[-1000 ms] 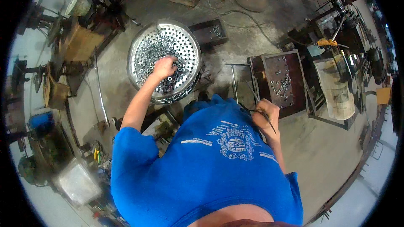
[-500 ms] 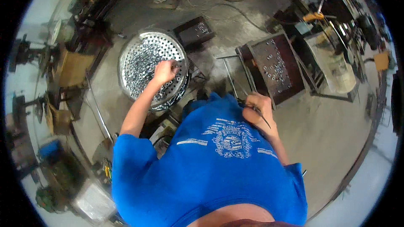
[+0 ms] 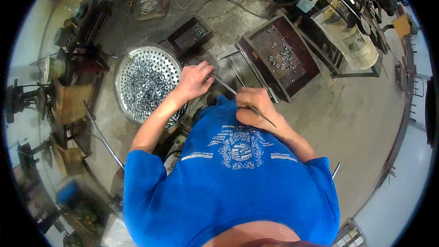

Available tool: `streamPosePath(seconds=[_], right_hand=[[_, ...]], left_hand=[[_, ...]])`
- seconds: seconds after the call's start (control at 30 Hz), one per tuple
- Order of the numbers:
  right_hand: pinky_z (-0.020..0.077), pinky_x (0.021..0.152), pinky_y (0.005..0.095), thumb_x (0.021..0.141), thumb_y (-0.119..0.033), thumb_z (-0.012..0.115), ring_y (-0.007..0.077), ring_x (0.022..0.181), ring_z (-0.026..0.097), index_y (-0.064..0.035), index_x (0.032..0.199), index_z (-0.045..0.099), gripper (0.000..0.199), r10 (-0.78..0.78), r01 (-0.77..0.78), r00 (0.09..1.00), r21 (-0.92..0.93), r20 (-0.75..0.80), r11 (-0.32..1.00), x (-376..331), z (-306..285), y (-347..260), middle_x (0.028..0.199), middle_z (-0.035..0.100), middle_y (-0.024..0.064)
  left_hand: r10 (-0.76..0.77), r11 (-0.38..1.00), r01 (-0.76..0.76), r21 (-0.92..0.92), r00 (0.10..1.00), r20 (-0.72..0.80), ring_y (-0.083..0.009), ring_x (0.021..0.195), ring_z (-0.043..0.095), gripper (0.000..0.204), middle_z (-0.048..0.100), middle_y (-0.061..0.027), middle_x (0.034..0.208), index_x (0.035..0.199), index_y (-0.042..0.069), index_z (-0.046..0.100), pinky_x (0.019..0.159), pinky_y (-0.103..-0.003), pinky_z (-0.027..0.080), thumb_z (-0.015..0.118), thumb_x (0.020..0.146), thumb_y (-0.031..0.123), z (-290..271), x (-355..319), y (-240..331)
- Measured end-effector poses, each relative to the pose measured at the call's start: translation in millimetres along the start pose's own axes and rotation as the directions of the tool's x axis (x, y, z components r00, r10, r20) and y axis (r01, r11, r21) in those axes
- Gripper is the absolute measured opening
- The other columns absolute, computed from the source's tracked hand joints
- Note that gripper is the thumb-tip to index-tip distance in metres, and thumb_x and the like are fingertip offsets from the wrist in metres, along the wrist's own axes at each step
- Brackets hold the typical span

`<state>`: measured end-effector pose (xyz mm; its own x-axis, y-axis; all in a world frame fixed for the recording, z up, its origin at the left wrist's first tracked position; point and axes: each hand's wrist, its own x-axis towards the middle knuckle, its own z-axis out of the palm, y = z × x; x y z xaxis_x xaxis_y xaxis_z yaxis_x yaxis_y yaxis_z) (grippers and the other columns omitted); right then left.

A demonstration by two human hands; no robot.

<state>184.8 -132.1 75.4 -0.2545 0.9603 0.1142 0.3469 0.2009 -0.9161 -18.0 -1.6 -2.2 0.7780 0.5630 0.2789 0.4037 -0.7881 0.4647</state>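
Note:
My right hand (image 3: pixel 255 108) grips a thin metal rod (image 3: pixel 228 88) in front of my blue shirt; the rod points up and left. My left hand (image 3: pixel 194 80) has its fingers curled closed at the rod's far tip, and what lies inside them is hidden. Just left of that hand sits a round perforated metal pan (image 3: pixel 137 52) full of small shiny nuts (image 3: pixel 145 82). A dark rectangular tray (image 3: pixel 263 41) with scattered nuts (image 3: pixel 284 57) stands on the floor to the upper right of my hands.
A small dark box (image 3: pixel 189 35) holding a few nuts lies above the pan. Metal bars (image 3: pixel 235 71) lie between pan and tray. Benches and machines (image 3: pixel 68 100) crowd the left. A paper-covered stand (image 3: pixel 352 36) and cables (image 3: pixel 206 0) are at the back.
My left hand has come out of the round pan and moved right to the tip of the rod. The right hand has stayed shut on the rod, and my head has shifted.

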Motion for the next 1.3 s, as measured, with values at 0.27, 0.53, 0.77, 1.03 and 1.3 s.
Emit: streamPosePath(seconds=[0.27, 0.53, 0.77, 1.03, 1.3], right_hand=[[0.0415, 0.055, 0.0462, 0.065, -0.013, 0.064, 0.0385, 0.063, 0.055, -0.0034, 0.072, 0.05, 0.018, 0.023, -0.039, 0.996, -0.184, -0.087, 0.982, 3, 4, 45, 0.07, 0.055, 0.0171], [0.0351, 0.05, 0.0378, 0.064, -0.009, 0.063, 0.0325, 0.056, 0.047, -0.001, 0.065, 0.05, 0.016, 0.198, -0.339, 0.849, -0.217, -0.49, 0.916, -76, -46, 20, 0.063, 0.044, 0.0144], [0.0293, 0.05, 0.0269, 0.066, -0.005, 0.055, 0.0138, 0.055, 0.038, -0.0001, 0.062, 0.046, 0.011, 0.319, -0.468, 0.701, -0.073, -0.638, 0.881, -102, -45, 22, 0.058, 0.039, 0.0063], [0.031, 0.051, 0.0327, 0.075, -0.04, 0.062, 0.0194, 0.055, 0.041, -0.0015, 0.063, 0.047, 0.043, 0.299, -0.328, 0.904, -0.047, -0.307, 0.943, -62, -22, 28, 0.06, 0.04, 0.0076], [0.0323, 0.051, 0.0368, 0.066, -0.025, 0.062, 0.0271, 0.055, 0.043, -0.0004, 0.062, 0.046, 0.029, 0.223, -0.25, 0.954, -0.122, -0.198, 0.96, -34, -13, 21, 0.06, 0.042, 0.0135]], left_hand=[[0.224, 0.972, -0.224, -0.063, 0.974, -0.008, -0.0289, 0.062, 0.059, 0.031, 0.056, -0.0077, 0.078, 0.094, 0.007, 0.061, 0.053, -0.039, 0.046, 0.071, 0.066, 0.015, 30, 41, 26], [0.048, 0.994, -0.041, -0.105, 0.997, 0.061, -0.0329, 0.081, 0.062, 0.034, 0.062, -0.0105, 0.091, 0.108, 0.013, 0.06, 0.066, -0.046, 0.05, 0.067, 0.075, 0.021, 129, 120, 23], [-0.08, 0.922, 0.169, -0.348, 0.963, 0.256, -0.0331, 0.098, 0.061, 0.048, 0.065, -0.0139, 0.103, 0.119, 0.007, 0.053, 0.083, -0.042, 0.049, 0.068, 0.079, 0.028, 124, 121, 26], [-0.621, 0.782, 0.596, 0.18, 0.769, 0.15, -0.0321, 0.087, 0.065, 0.033, 0.068, -0.0142, 0.094, 0.108, 0.012, 0.065, 0.074, -0.042, 0.052, 0.063, 0.078, 0.024, 20, -54, -122], [-0.789, 0.559, 0.588, 0.584, 0.594, 0.157, -0.0332, 0.086, 0.066, 0.02, 0.068, -0.0148, 0.09, 0.09, 0.008, 0.066, 0.073, -0.045, 0.053, 0.064, 0.072, 0.017, 6, -115, -180]])
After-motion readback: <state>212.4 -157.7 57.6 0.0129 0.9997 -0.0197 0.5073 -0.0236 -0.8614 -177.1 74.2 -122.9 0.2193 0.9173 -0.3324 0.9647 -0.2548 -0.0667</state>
